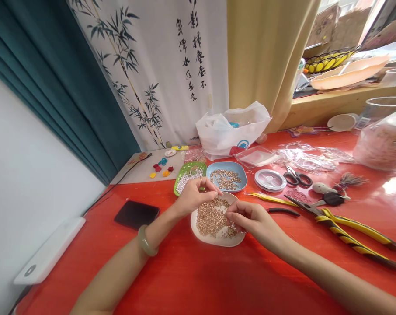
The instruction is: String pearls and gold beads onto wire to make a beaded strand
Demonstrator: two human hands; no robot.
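Note:
My left hand, with a green bangle on its wrist, hovers over the far left side of a white dish. Its fingertips are pinched together. Over the dish's right side is my right hand, thumb and forefinger also pressed together. What either pinch holds is too small to make out. Gold beads cover much of the dish, with some clear or silvery pieces near its right edge. Just behind stand a blue dish of gold beads and a green dish of white beads.
Right of the dishes lie a thread spool, scissors, yellow tweezers and large yellow-black pliers. A black phone is at the left. A white plastic bag stands at the back.

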